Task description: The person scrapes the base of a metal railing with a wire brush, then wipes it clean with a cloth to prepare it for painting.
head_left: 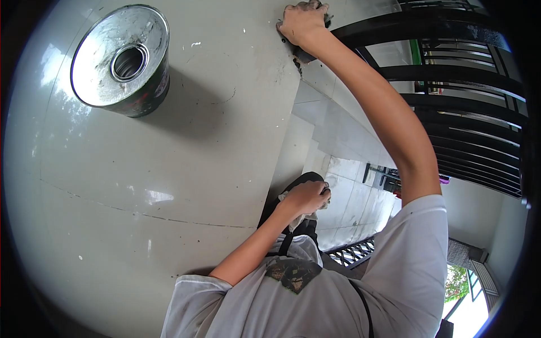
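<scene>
My left hand [307,198] is closed around a crumpled whitish cloth [304,218], held low in front of my body. My right arm reaches far forward, and my right hand [303,23] presses down at the floor's edge, by the end of a black railing [420,25]. Its fingers are curled and smudged black. Something dark shows around and under them, too hidden to name. On the pale tiles at the upper left stands a round metal tin [121,62] with an open hole in its lid, apart from both hands.
Glossy tiled floor [186,163] carries dark specks and white spots. Its edge drops beside my left hand to lower steps [332,127] and a tiled floor [352,194] below. Black railing bars curve along the right. Lattice metalwork [352,253] shows beside my body.
</scene>
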`<state>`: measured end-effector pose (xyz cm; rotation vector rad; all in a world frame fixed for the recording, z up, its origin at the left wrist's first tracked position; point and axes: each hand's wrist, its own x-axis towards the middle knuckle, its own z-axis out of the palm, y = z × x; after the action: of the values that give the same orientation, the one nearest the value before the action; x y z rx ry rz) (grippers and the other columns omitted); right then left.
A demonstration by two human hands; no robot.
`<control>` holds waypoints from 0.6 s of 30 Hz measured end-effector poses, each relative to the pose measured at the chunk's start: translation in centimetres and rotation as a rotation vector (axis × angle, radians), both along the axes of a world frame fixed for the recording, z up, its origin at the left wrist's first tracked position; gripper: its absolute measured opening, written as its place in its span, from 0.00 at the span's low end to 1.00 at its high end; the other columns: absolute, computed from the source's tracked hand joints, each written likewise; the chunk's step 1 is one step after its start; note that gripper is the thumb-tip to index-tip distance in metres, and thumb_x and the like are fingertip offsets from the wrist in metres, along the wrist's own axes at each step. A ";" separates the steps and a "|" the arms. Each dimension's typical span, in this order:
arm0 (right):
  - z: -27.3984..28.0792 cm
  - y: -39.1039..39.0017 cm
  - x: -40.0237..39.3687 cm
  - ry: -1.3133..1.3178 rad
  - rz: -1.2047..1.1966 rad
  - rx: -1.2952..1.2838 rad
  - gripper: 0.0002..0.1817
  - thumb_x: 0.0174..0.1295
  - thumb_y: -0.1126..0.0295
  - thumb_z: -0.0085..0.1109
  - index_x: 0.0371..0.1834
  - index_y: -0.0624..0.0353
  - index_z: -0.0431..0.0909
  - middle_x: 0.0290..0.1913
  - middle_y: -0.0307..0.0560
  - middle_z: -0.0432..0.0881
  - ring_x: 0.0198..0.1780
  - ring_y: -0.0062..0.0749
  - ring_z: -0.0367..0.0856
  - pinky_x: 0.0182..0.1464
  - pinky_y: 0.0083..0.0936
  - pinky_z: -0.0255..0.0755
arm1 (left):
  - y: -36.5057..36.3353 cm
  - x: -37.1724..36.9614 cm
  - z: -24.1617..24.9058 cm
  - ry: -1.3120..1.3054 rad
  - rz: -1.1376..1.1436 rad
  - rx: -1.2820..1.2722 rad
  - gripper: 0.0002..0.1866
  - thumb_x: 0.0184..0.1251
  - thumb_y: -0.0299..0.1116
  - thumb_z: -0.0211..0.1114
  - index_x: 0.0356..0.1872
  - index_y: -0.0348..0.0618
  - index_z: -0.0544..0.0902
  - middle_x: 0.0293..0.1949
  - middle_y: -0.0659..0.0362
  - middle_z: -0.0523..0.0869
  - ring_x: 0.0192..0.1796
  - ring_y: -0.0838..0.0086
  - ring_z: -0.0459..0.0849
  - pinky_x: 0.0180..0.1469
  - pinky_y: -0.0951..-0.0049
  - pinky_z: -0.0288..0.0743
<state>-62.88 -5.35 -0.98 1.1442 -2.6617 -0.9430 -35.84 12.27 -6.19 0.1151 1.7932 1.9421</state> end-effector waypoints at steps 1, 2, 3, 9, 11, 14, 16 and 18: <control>-0.8 0.2 0.5 0.099 0.118 0.033 0.27 0.60 0.56 0.48 0.56 0.65 0.74 0.58 0.61 0.74 0.64 0.60 0.64 0.65 0.67 0.47 | 0.1 -0.1 -0.3 0.003 0.008 -0.003 0.22 0.68 0.45 0.50 0.47 0.34 0.78 0.35 0.42 0.84 0.42 0.48 0.82 0.48 0.56 0.74; -1.5 0.3 0.8 0.199 0.242 0.070 0.26 0.60 0.56 0.48 0.56 0.65 0.74 0.58 0.61 0.74 0.64 0.60 0.64 0.64 0.67 0.47 | 0.2 -0.3 -0.3 0.008 0.021 -0.003 0.22 0.68 0.45 0.50 0.46 0.33 0.78 0.35 0.42 0.84 0.42 0.48 0.82 0.47 0.56 0.74; -1.7 0.4 1.6 0.241 0.310 0.109 0.28 0.60 0.56 0.49 0.57 0.66 0.73 0.58 0.62 0.74 0.65 0.60 0.64 0.64 0.68 0.46 | 0.2 -0.5 -0.2 0.009 0.028 0.003 0.22 0.68 0.45 0.50 0.46 0.33 0.78 0.35 0.42 0.84 0.42 0.48 0.82 0.47 0.56 0.74; 0.8 -1.3 0.1 -0.055 0.073 -0.005 0.28 0.61 0.53 0.47 0.55 0.67 0.74 0.58 0.60 0.74 0.65 0.62 0.63 0.62 0.68 0.50 | 0.4 -0.2 -0.3 0.027 0.026 -0.013 0.21 0.68 0.45 0.50 0.44 0.33 0.78 0.35 0.42 0.84 0.41 0.48 0.82 0.46 0.55 0.74; 1.4 -1.1 2.2 -0.106 0.066 -0.006 0.29 0.63 0.51 0.44 0.54 0.68 0.75 0.57 0.60 0.75 0.63 0.60 0.66 0.60 0.66 0.56 | 0.0 -0.6 -0.1 -0.017 -0.012 0.001 0.21 0.68 0.45 0.50 0.45 0.34 0.78 0.36 0.42 0.84 0.42 0.48 0.82 0.47 0.56 0.74; 2.2 -0.3 2.8 -0.129 0.100 0.016 0.29 0.63 0.50 0.45 0.52 0.67 0.76 0.55 0.61 0.76 0.62 0.61 0.66 0.61 0.65 0.55 | 0.9 -0.4 -0.7 0.034 0.046 0.018 0.22 0.67 0.45 0.50 0.45 0.34 0.78 0.38 0.42 0.84 0.43 0.48 0.82 0.47 0.56 0.74; 1.4 0.5 0.2 -0.131 0.071 -0.073 0.30 0.62 0.49 0.46 0.50 0.68 0.77 0.53 0.61 0.77 0.60 0.60 0.67 0.62 0.64 0.55 | 1.0 -0.2 -0.6 0.030 0.014 -0.006 0.22 0.67 0.45 0.50 0.45 0.34 0.78 0.38 0.42 0.84 0.43 0.48 0.82 0.48 0.56 0.74; 1.8 0.5 0.9 -0.066 0.075 -0.068 0.28 0.62 0.49 0.47 0.47 0.67 0.77 0.49 0.61 0.79 0.56 0.62 0.72 0.56 0.58 0.64 | 0.6 -0.5 -0.6 0.017 0.013 -0.036 0.22 0.67 0.45 0.50 0.46 0.34 0.78 0.38 0.42 0.84 0.44 0.48 0.82 0.48 0.56 0.74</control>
<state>-61.98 -4.84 0.83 1.2722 -2.6580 -0.8100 -36.36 12.83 -6.76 0.1090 1.8433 1.9221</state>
